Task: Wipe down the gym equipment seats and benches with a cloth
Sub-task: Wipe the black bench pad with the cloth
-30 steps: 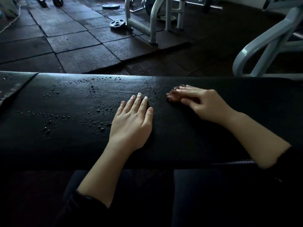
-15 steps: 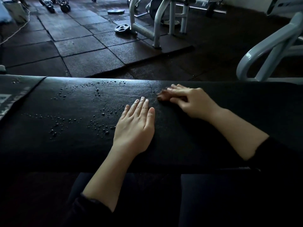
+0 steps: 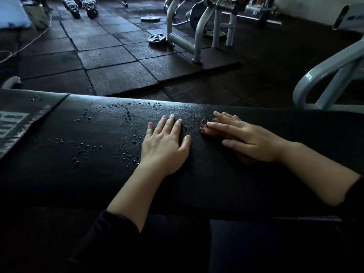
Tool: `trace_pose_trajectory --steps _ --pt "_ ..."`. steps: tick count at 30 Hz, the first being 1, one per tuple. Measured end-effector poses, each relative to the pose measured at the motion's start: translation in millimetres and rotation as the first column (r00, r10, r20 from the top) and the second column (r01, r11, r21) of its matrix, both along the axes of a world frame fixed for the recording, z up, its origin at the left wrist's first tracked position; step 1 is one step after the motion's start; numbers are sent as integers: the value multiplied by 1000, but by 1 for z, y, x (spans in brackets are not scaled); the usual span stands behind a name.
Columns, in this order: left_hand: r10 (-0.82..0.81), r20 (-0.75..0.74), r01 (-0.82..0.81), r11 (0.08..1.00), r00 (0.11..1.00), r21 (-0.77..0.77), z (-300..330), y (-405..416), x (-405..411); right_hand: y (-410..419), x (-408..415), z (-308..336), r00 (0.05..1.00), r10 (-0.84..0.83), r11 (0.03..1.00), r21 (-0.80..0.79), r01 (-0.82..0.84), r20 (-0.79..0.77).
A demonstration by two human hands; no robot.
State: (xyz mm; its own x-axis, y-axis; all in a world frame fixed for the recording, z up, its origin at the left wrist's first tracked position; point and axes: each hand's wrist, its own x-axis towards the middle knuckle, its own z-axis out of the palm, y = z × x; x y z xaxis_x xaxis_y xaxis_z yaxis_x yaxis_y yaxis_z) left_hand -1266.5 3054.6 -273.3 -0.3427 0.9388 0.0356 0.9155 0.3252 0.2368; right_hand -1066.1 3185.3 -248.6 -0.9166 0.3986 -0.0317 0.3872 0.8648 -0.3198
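The brown cloth (image 3: 211,129) lies flat on the black padded bench (image 3: 216,184), pinned under the right hand (image 3: 249,139), whose fingers are stretched out straight and press it down; only a ragged corner ahead of the fingertips and a sliver below the palm show. Just left of the cloth, the left hand (image 3: 164,146) rests flat on the pad with fingers straight and slightly spread, holding nothing.

Left of the cloth, the bench is scattered with water droplets (image 3: 126,115), thick past the left hand and thinning toward the seam with the adjoining pad that carries a white printed logo (image 3: 13,125). Right of the cloth the pad looks dry and dull, so I judge that stretch wiped and the beaded half still to do.

Beyond the bench are rubber floor tiles, a weight plate (image 3: 156,38) and a white machine frame (image 3: 199,34). Most of the cloth is hidden, the logo is cut off and unreadable, and the near foreground is too dark to make out.
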Motion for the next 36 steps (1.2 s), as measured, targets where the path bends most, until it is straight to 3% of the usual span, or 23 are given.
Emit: trace_pose_trajectory --steps 5,13,18,22,26,30,33,36 --pt "17 40 -18 1000 999 5 -9 5 -4 -13 -38 -15 999 15 996 87 -11 -43" --pt "42 47 -43 999 998 17 -11 7 -3 1 -89 -24 987 -126 988 81 134 -99" --pt "36 45 -38 999 998 28 -11 5 -5 56 -129 -14 931 -357 932 38 361 -76" --pt "31 50 -33 999 998 36 -11 4 -4 77 -88 -7 834 -551 833 37 552 -21" --pt "33 45 -34 999 998 30 -11 5 -4 36 -56 -10 869 -482 865 96 492 -110" --pt "36 38 -37 999 999 19 -11 7 -4 -1 -84 -23 925 -325 925 136 354 -199" --pt "33 28 -33 999 999 13 -11 7 -4 9 -122 -26 947 -259 950 129 285 -187" --pt "27 39 -28 999 999 18 -11 5 -5 41 -138 -20 936 -321 939 75 334 -145"
